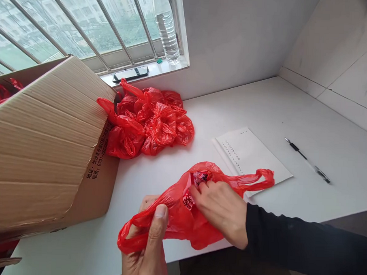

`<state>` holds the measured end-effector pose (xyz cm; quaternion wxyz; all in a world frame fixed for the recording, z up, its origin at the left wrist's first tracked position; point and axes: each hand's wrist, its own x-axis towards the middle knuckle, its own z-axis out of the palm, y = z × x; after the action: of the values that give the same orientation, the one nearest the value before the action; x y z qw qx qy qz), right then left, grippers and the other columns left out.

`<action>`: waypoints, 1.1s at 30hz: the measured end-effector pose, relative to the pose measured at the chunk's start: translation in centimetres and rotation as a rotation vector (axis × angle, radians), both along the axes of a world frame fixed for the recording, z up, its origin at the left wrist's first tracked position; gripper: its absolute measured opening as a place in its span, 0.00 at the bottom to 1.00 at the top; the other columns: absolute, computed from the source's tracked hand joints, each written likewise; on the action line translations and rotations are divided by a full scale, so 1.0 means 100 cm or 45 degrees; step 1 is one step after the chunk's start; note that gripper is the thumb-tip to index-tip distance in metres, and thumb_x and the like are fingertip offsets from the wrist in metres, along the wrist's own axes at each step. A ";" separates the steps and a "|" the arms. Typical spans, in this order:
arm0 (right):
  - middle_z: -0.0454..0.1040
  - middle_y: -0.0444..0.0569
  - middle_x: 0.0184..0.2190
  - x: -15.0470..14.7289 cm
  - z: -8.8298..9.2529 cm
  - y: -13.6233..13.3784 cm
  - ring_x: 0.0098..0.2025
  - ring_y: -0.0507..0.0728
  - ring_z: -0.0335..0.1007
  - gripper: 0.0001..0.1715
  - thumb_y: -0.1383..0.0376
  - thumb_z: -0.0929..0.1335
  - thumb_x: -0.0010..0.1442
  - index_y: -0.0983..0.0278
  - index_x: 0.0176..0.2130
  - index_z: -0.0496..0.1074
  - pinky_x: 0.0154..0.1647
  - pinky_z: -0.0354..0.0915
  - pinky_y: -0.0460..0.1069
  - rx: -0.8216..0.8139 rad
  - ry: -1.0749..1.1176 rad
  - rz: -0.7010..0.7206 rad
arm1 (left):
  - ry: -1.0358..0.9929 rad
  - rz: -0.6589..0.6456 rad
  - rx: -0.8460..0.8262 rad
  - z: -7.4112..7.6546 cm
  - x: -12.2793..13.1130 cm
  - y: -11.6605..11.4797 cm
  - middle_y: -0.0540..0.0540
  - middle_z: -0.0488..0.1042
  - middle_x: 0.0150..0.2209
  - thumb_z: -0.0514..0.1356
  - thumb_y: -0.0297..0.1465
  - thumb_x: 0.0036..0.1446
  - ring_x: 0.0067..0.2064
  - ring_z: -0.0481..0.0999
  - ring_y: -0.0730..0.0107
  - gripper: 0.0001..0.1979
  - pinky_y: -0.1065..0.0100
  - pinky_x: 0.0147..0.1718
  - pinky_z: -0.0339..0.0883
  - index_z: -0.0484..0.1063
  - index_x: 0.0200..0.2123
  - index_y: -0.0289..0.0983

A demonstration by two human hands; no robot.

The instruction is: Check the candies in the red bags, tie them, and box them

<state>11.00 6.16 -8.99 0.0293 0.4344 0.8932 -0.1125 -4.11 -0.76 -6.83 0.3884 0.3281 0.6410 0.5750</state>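
Observation:
A thin red plastic bag is held over the table's front edge, its mouth pulled wide. Its left handle is pinched by my left hand, thumb on top and the other fingers behind the film. From the right, my right hand reaches into the mouth with its fingers curled on a red printed packet that bears dark characters. Just above the fingertips is a shiny red-and-pink wrapped piece. The bag's other handle hangs loose to the right. The bag's lower contents are hidden by the film and my hands.
Several knotted red bags are heaped against the wall. A large cardboard box holding more red plastic stands at left. A notebook and a pen lie at right. The sill holds a phone and a water bottle.

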 end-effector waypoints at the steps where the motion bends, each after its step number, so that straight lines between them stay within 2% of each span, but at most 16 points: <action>1: 0.78 0.58 0.34 -0.004 -0.001 -0.002 0.33 0.62 0.77 0.16 0.78 0.64 0.61 0.71 0.48 0.71 0.27 0.67 0.51 -0.023 -0.028 0.074 | -0.040 0.025 -0.012 0.000 0.001 0.000 0.47 0.80 0.43 0.70 0.44 0.53 0.47 0.79 0.55 0.13 0.63 0.41 0.78 0.80 0.38 0.43; 4: 0.78 0.55 0.35 -0.016 -0.011 -0.003 0.34 0.61 0.78 0.18 0.73 0.65 0.64 0.69 0.54 0.68 0.26 0.66 0.51 -0.116 -0.048 0.242 | -0.188 0.122 -0.027 0.003 0.004 0.001 0.49 0.78 0.31 0.74 0.42 0.46 0.35 0.77 0.64 0.13 0.68 0.32 0.75 0.80 0.31 0.42; 6: 0.79 0.54 0.32 -0.022 -0.020 0.001 0.32 0.61 0.78 0.21 0.72 0.65 0.65 0.71 0.57 0.66 0.24 0.65 0.51 -0.129 -0.057 0.230 | -0.209 0.095 -0.010 0.006 0.005 0.001 0.51 0.69 0.22 0.75 0.42 0.45 0.27 0.69 0.72 0.16 0.72 0.26 0.69 0.75 0.22 0.39; 9: 0.78 0.53 0.30 -0.025 -0.029 0.005 0.30 0.61 0.78 0.13 0.73 0.65 0.64 0.71 0.49 0.70 0.24 0.64 0.51 -0.122 -0.053 0.209 | -0.162 0.033 0.002 0.009 0.004 0.002 0.54 0.58 0.18 0.73 0.43 0.48 0.22 0.59 0.76 0.26 0.74 0.22 0.62 0.63 0.14 0.37; 11: 0.78 0.54 0.32 -0.024 -0.029 0.004 0.32 0.61 0.78 0.10 0.74 0.65 0.63 0.70 0.45 0.70 0.24 0.65 0.51 -0.106 -0.037 0.210 | -0.174 0.077 -0.027 0.008 0.002 0.002 0.54 0.57 0.17 0.74 0.43 0.46 0.21 0.56 0.78 0.26 0.75 0.21 0.60 0.62 0.14 0.37; 14: 0.78 0.55 0.36 -0.023 -0.025 -0.002 0.35 0.62 0.78 0.14 0.76 0.64 0.63 0.70 0.49 0.69 0.24 0.66 0.51 -0.046 0.009 0.196 | -0.239 0.195 -0.116 0.005 0.001 0.003 0.54 0.61 0.18 0.76 0.45 0.39 0.22 0.59 0.77 0.23 0.75 0.19 0.61 0.69 0.17 0.37; 16: 0.77 0.55 0.36 -0.024 -0.021 -0.006 0.33 0.62 0.77 0.15 0.76 0.63 0.63 0.68 0.50 0.68 0.24 0.67 0.51 0.013 0.054 0.171 | -0.259 0.216 -0.142 0.004 0.001 0.004 0.54 0.60 0.18 0.76 0.45 0.37 0.21 0.57 0.78 0.23 0.76 0.18 0.60 0.69 0.17 0.37; 19: 0.76 0.55 0.36 -0.027 -0.016 -0.008 0.35 0.63 0.76 0.14 0.76 0.61 0.64 0.66 0.47 0.68 0.26 0.69 0.53 0.075 0.122 0.137 | -0.254 0.193 -0.118 0.005 0.002 0.003 0.56 0.54 0.17 0.77 0.44 0.37 0.20 0.52 0.80 0.26 0.77 0.16 0.56 0.64 0.15 0.36; 22: 0.77 0.56 0.40 -0.026 -0.013 -0.006 0.41 0.64 0.76 0.20 0.75 0.61 0.64 0.63 0.55 0.65 0.30 0.71 0.54 0.049 0.126 0.119 | -0.221 0.178 -0.109 0.005 0.000 0.003 0.55 0.56 0.18 0.76 0.45 0.39 0.21 0.54 0.78 0.26 0.76 0.17 0.56 0.64 0.16 0.37; 25: 0.77 0.57 0.38 -0.017 -0.011 -0.006 0.38 0.64 0.76 0.25 0.74 0.65 0.61 0.67 0.57 0.65 0.28 0.70 0.52 -0.051 -0.025 0.114 | -0.165 0.172 -0.094 0.004 -0.001 0.003 0.55 0.54 0.17 0.74 0.45 0.42 0.20 0.52 0.78 0.27 0.75 0.16 0.55 0.61 0.15 0.37; 29: 0.78 0.61 0.37 -0.003 -0.015 -0.010 0.36 0.62 0.76 0.13 0.76 0.68 0.58 0.69 0.45 0.72 0.28 0.69 0.52 -0.101 -0.173 0.086 | -0.116 0.155 -0.036 0.004 0.000 0.005 0.55 0.54 0.16 0.74 0.45 0.44 0.20 0.52 0.79 0.28 0.76 0.17 0.54 0.59 0.15 0.37; 33: 0.77 0.62 0.40 0.000 -0.023 -0.008 0.39 0.63 0.76 0.11 0.75 0.67 0.60 0.69 0.43 0.73 0.27 0.68 0.51 -0.124 -0.208 0.081 | -0.135 0.094 -0.019 0.003 0.002 0.004 0.54 0.57 0.17 0.74 0.45 0.44 0.21 0.54 0.77 0.25 0.75 0.17 0.57 0.65 0.15 0.37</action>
<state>11.04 5.32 -11.31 0.1268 0.4117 0.8946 -0.1190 -3.93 -0.40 -6.52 0.4028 0.2704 0.6355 0.6007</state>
